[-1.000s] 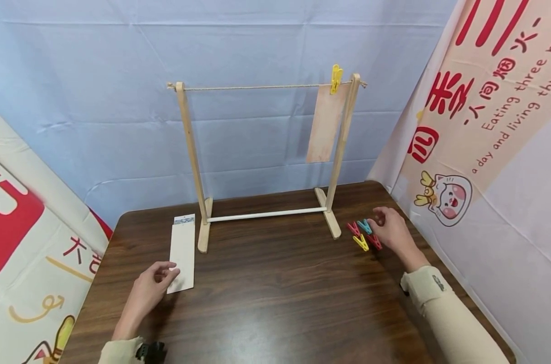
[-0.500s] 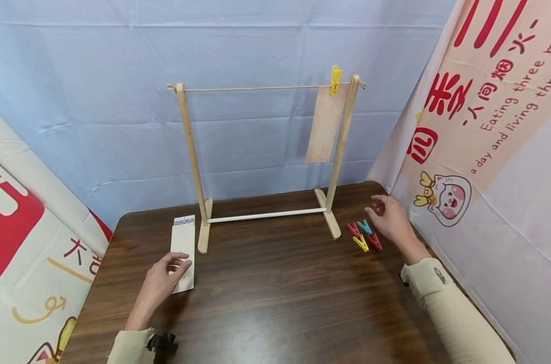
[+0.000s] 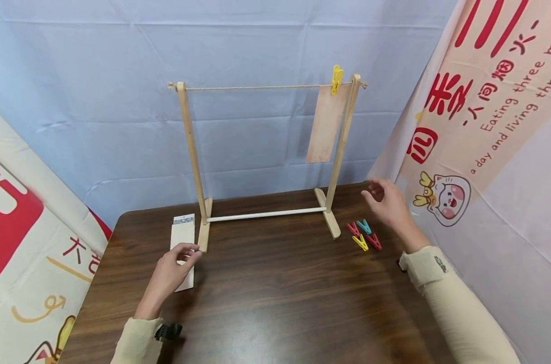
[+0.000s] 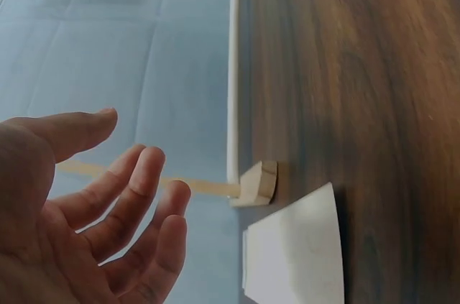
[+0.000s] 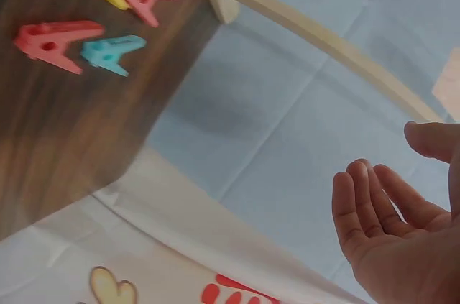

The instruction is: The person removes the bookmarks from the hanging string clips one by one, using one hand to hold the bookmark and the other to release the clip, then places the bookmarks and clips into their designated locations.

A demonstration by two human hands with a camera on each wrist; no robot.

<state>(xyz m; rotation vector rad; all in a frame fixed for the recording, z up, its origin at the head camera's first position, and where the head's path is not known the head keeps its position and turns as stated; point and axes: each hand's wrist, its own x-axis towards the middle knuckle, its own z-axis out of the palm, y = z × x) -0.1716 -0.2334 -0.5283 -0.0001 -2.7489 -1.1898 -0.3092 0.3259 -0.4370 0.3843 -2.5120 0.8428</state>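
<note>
My left hand (image 3: 172,270) hovers over the lower part of a small stack of white paper strips (image 3: 182,233), its fingers loosely bent with nothing in them. The left wrist view confirms a gap between thumb and fingertips, with the strips (image 4: 298,246) below. Raised beyond several clothespins at the right of the table, my right hand (image 3: 390,207) is also loosely bent and holds nothing. The clothespins include a yellow one (image 3: 360,242), a light blue one (image 3: 364,226) and red ones. A yellow clothespin (image 3: 336,80) fixes a pinkish strip (image 3: 326,124) to the rope.
A wooden stand (image 3: 192,151) at the back of the brown table (image 3: 275,283) carries the rope (image 3: 257,88) between two posts, with a white rod (image 3: 266,215) low down. Blue cloth (image 3: 252,45) hangs behind, and a printed banner (image 3: 457,126) at the right.
My left hand has moved right and slightly forward across the strips. My right hand has lifted up and away from the clothespins. The hanging strip and the stand stay put.
</note>
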